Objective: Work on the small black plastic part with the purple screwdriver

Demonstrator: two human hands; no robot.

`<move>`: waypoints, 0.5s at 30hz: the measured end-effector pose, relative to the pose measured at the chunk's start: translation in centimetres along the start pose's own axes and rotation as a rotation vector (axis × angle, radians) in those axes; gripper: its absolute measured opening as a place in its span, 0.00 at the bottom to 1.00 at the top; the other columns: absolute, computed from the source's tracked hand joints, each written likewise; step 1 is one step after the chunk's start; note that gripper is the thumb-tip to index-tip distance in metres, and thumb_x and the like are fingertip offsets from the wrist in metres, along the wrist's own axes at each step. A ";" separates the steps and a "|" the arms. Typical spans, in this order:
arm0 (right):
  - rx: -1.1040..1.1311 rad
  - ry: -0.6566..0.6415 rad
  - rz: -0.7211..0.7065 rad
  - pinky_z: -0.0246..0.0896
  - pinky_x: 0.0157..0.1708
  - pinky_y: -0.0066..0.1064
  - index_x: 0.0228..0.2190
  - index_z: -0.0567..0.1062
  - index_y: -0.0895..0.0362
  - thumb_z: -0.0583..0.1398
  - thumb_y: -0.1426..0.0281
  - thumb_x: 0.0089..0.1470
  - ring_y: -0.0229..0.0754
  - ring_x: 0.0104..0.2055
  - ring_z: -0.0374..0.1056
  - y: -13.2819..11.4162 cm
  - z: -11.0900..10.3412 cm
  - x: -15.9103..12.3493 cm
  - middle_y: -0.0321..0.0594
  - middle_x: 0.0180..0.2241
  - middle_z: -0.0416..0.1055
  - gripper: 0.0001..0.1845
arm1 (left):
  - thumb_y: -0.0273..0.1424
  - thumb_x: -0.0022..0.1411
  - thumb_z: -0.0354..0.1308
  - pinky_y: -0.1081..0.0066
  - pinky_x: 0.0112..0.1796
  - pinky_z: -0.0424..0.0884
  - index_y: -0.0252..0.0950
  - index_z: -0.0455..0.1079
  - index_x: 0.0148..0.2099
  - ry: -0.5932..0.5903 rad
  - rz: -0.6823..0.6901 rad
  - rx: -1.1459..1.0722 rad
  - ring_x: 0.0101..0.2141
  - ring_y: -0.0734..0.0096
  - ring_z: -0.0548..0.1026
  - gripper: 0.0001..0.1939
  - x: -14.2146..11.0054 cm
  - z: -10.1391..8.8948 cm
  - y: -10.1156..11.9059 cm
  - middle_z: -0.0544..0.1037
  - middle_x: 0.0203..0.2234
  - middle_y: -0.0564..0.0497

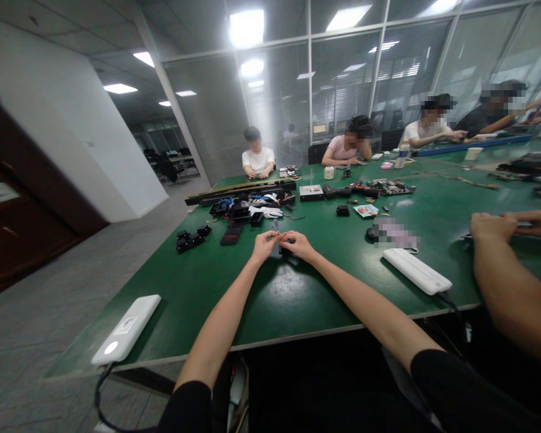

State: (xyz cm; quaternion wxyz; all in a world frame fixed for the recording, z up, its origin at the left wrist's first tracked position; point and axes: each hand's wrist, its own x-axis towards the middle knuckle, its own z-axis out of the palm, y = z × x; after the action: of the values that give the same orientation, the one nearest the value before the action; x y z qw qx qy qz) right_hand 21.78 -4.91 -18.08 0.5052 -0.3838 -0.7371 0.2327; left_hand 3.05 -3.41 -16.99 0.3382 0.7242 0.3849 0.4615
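Note:
My left hand (265,246) and my right hand (298,246) meet above the green table (270,307), both with fingers pinched together. Between the fingertips a small, pale, translucent piece (276,225) sticks upward; its kind is too small to make out. Just under the right fingers shows a small black object (285,250), mostly covered by that hand. I cannot tell which hand holds which piece. Beyond the left hand lie black open boxes (240,209) in a pile, with white gloves (270,212) beside them.
White power banks (128,328) (415,272) with cables lie left and right. Black blocks (190,240) sit at the left. Long black bars (238,192), a white box (311,192) and a circuit board (394,187) lie farther back. A co-worker's arms (500,240) reach in at right; several people sit opposite.

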 end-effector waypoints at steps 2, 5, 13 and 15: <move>0.011 -0.003 0.005 0.68 0.52 0.37 0.32 0.85 0.52 0.67 0.66 0.53 0.46 0.49 0.76 -0.1 0.0 0.0 0.41 0.45 0.81 0.05 | 0.38 0.72 0.60 0.64 0.40 0.80 0.32 0.73 0.53 -0.023 0.008 -0.009 0.39 0.67 0.79 0.15 0.0 -0.3 0.1 0.78 0.44 0.46; 0.026 -0.011 0.007 0.68 0.52 0.37 0.34 0.86 0.51 0.68 0.66 0.53 0.46 0.49 0.76 -0.2 -0.1 0.0 0.41 0.46 0.81 0.06 | 0.37 0.72 0.60 0.62 0.42 0.80 0.33 0.73 0.53 -0.041 0.034 -0.016 0.41 0.66 0.79 0.14 0.0 -0.7 0.3 0.78 0.45 0.46; 0.047 -0.013 0.013 0.69 0.51 0.37 0.29 0.84 0.52 0.68 0.66 0.50 0.46 0.48 0.76 -0.4 -0.1 0.1 0.41 0.44 0.81 0.04 | 0.37 0.71 0.62 0.60 0.44 0.79 0.32 0.73 0.52 0.035 0.043 -0.053 0.43 0.64 0.79 0.14 -0.3 0.0 1.1 0.79 0.46 0.45; 0.048 -0.011 0.014 0.69 0.50 0.36 0.29 0.83 0.53 0.69 0.66 0.50 0.45 0.47 0.76 -0.4 -0.1 0.1 0.40 0.43 0.81 0.04 | 0.37 0.71 0.61 0.60 0.44 0.79 0.32 0.73 0.51 0.070 0.032 -0.051 0.42 0.65 0.79 0.14 -0.3 0.2 1.1 0.79 0.45 0.46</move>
State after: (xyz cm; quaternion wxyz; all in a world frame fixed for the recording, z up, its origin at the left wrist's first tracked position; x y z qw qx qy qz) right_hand 21.73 -5.10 -17.75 0.5084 -0.3757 -0.7314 0.2559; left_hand 3.46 -4.20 -16.23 0.3356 0.7046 0.3732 0.5016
